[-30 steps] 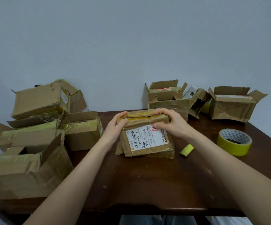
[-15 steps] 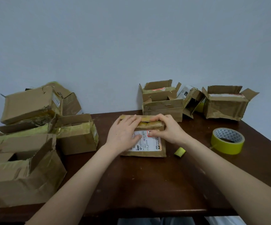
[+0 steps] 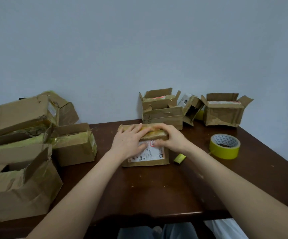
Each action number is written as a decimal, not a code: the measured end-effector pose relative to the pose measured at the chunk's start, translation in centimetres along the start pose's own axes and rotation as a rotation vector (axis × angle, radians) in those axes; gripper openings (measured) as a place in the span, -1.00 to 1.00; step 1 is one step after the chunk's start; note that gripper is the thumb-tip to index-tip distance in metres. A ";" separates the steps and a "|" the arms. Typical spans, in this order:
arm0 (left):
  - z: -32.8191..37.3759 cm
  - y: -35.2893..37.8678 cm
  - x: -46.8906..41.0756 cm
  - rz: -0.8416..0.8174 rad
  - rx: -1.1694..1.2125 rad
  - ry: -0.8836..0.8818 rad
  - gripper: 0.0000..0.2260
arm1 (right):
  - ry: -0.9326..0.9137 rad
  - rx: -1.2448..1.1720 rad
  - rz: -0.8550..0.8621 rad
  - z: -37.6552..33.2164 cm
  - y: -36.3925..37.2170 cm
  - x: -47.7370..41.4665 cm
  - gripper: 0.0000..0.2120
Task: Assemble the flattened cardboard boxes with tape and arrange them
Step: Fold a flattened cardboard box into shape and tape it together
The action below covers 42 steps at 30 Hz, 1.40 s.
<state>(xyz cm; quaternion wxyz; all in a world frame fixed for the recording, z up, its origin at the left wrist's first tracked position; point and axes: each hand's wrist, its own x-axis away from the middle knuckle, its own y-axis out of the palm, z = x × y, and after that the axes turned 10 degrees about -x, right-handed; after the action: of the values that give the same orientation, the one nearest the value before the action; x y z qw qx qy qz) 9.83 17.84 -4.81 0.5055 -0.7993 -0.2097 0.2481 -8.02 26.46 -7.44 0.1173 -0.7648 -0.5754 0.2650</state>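
Note:
A small brown cardboard box [image 3: 150, 160] with a white shipping label stands mid-table. My left hand [image 3: 128, 141] lies flat on it, fingers straight, pressing over the top left and the label. My right hand [image 3: 171, 138] rests over the top right corner of the box, with its fingertips on the label side. A roll of yellow tape [image 3: 224, 146] lies on the table to the right. A short yellow piece of tape [image 3: 179, 158] lies just right of the box.
Several open, taped boxes [image 3: 19, 178] are piled at the left of the dark wooden table [image 3: 157, 190]. More open boxes [image 3: 162, 109] stand along the wall at the back right, the largest [image 3: 223, 109] at the far right.
My left hand went from gripping the box's top left corner to lying flat over its top and label. The box now looks pressed lower onto the table.

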 end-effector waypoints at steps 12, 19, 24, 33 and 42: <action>-0.2 0.3 -0.9 -0.048 0.024 -0.027 -0.43 | 0.756 0.738 0.290 2.3 -7.8 7.5 -0.49; 0.0 0.3 -0.2 0.009 0.052 -0.045 -0.41 | 0.355 0.380 0.478 -1.3 -7.8 6.0 -0.64; -0.2 -0.4 0.0 -0.014 0.198 -0.064 -0.31 | -0.094 0.031 0.220 -9.1 -6.0 -0.7 -0.68; -3.4 -1.4 -2.3 0.173 1.551 -0.505 -0.68 | -0.092 0.190 -0.059 -10.4 -1.2 -7.9 -0.76; -2.9 -0.7 -2.9 0.383 1.163 -0.748 -0.73 | -0.002 0.091 -0.155 -7.8 -2.8 -7.0 -0.46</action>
<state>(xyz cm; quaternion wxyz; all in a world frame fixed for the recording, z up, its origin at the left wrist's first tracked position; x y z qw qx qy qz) 9.23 14.42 -2.58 0.6914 -0.2848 -0.0588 0.6613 -7.47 21.70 2.31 0.1714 -0.7115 -0.6204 0.2820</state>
